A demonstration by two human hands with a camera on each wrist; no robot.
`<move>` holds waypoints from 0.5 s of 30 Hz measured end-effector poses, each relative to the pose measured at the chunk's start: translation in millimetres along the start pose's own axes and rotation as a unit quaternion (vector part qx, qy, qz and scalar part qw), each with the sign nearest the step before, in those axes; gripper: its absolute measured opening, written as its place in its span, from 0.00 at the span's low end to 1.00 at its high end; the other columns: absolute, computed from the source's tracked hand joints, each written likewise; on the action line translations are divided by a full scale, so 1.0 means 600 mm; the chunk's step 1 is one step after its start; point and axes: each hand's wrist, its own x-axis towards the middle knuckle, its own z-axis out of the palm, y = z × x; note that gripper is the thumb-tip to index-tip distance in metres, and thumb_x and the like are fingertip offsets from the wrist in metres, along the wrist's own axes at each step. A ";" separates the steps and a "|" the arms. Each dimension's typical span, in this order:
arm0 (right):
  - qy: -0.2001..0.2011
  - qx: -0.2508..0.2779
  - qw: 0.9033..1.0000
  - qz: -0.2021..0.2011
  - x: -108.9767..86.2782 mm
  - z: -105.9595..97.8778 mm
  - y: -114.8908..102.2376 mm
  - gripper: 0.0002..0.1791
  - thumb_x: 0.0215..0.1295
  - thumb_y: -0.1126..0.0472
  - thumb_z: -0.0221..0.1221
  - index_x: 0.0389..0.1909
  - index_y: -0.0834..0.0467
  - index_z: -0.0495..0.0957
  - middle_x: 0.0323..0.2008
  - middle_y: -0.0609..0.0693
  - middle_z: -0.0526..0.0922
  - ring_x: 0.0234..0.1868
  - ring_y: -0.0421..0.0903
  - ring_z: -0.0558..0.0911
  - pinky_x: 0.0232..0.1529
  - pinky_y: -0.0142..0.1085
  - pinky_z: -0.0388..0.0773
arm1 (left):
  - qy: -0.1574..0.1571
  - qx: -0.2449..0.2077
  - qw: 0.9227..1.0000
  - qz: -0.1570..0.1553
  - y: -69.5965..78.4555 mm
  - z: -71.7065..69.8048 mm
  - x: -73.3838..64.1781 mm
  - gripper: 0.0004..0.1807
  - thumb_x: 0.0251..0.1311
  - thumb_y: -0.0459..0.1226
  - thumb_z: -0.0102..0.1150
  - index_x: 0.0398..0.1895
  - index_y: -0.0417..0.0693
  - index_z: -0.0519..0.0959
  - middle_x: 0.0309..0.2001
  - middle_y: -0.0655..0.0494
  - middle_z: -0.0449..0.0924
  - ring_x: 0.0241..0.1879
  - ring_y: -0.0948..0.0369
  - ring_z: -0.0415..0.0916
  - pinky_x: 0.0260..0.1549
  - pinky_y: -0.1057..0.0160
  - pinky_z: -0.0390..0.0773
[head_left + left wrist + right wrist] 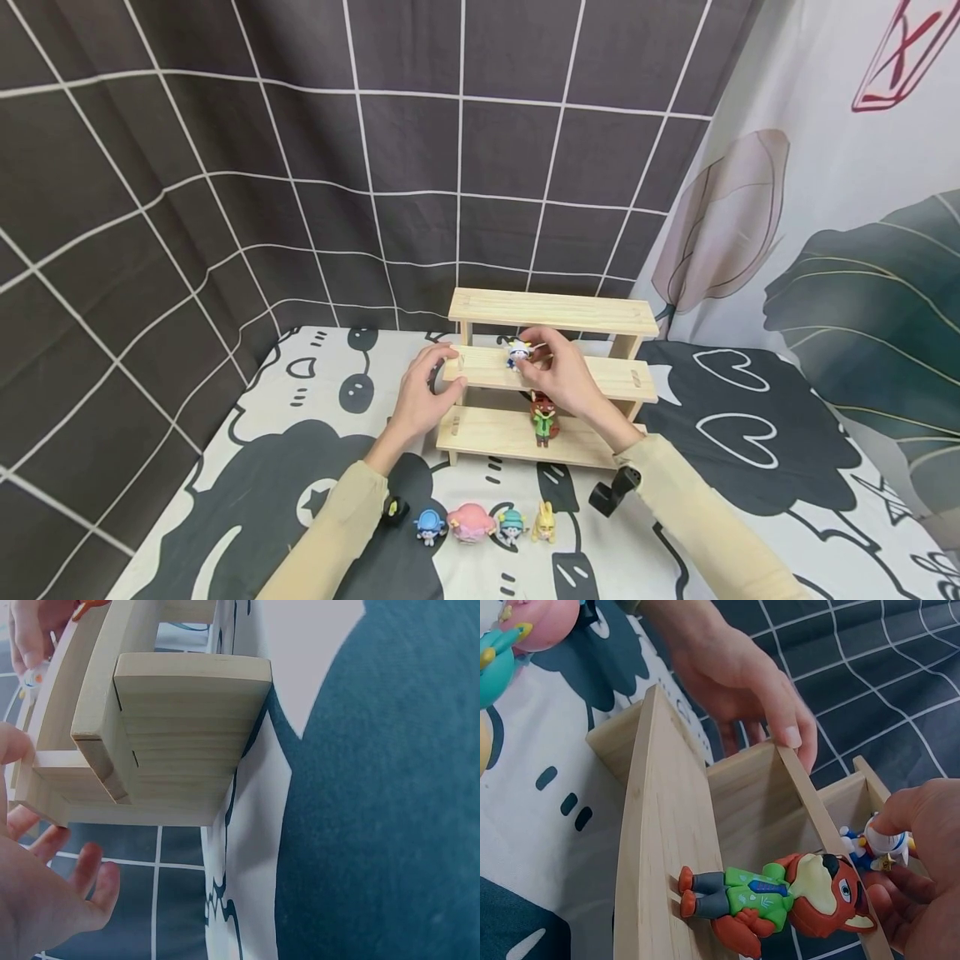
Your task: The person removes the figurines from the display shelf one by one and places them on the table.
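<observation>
My right hand (561, 373) pinches a small white-and-blue toy figurine (517, 353) between thumb and fingers, at the middle tier of a three-tier wooden display shelf (555, 310). In the right wrist view the figurine (877, 844) is upright relative to the tier; whether its feet touch the wood is hard to tell. My left hand (422, 398) holds the left end of that tier, thumb at the front edge. In the left wrist view its other fingers (88, 866) hang loose beside the shelf. A red fox figurine (761, 896) in a green shirt stands on the bottom tier.
In front of the shelf, a blue figurine (429, 527), a pink one (471, 523), a teal-hatted one (512, 526) and a yellow one (544, 523) form a row. A dark object (394, 510) sits by the left sleeve, a black device (615, 490) near the right. Behind hangs a dark grid curtain (405, 150).
</observation>
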 end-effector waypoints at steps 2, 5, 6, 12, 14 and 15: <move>-0.001 -0.001 1.000 0.000 0.001 0.001 0.001 0.20 0.58 0.72 0.67 0.52 0.67 0.76 0.47 0.60 0.82 0.39 0.50 0.82 0.34 0.32 0.78 | 0.000 0.000 1.000 0.002 0.000 0.000 0.000 0.21 0.55 0.33 0.67 0.54 0.42 0.78 0.65 0.42 0.71 0.59 0.43 0.71 0.55 0.37 0.72; -0.002 -0.001 1.000 -0.001 0.002 0.002 0.001 0.20 0.58 0.72 0.67 0.51 0.66 0.76 0.47 0.60 0.82 0.38 0.50 0.82 0.33 0.32 0.78 | 0.000 0.001 1.000 0.002 -0.001 0.000 0.000 0.21 0.55 0.33 0.67 0.54 0.42 0.78 0.65 0.43 0.71 0.59 0.43 0.71 0.55 0.37 0.72; -0.003 -0.002 1.000 0.000 0.002 0.002 0.002 0.20 0.58 0.72 0.67 0.51 0.66 0.76 0.47 0.60 0.82 0.38 0.50 0.82 0.33 0.32 0.78 | 0.000 0.001 1.000 0.002 -0.001 0.000 0.000 0.21 0.55 0.33 0.67 0.54 0.42 0.78 0.65 0.43 0.71 0.59 0.43 0.71 0.55 0.37 0.72; -0.011 -0.005 1.000 0.009 0.004 0.003 0.002 0.19 0.59 0.71 0.66 0.52 0.65 0.76 0.48 0.60 0.82 0.39 0.50 0.82 0.33 0.32 0.77 | 0.001 -0.001 1.000 0.003 -0.002 0.001 0.000 0.21 0.55 0.33 0.67 0.54 0.42 0.78 0.64 0.43 0.71 0.58 0.43 0.71 0.54 0.37 0.72; -0.013 -0.005 1.000 0.009 0.004 0.004 0.003 0.19 0.59 0.71 0.66 0.52 0.65 0.76 0.48 0.59 0.82 0.39 0.50 0.82 0.33 0.32 0.77 | 0.001 -0.003 1.000 0.004 -0.002 0.001 0.000 0.21 0.55 0.33 0.67 0.54 0.41 0.78 0.64 0.42 0.71 0.58 0.43 0.71 0.54 0.37 0.72; -0.013 -0.004 1.000 0.008 0.004 0.004 0.003 0.19 0.59 0.71 0.66 0.52 0.65 0.76 0.47 0.59 0.82 0.39 0.50 0.82 0.33 0.32 0.77 | 0.001 -0.003 1.000 0.004 -0.002 0.001 0.000 0.21 0.55 0.32 0.67 0.54 0.41 0.78 0.64 0.42 0.71 0.59 0.43 0.71 0.55 0.37 0.72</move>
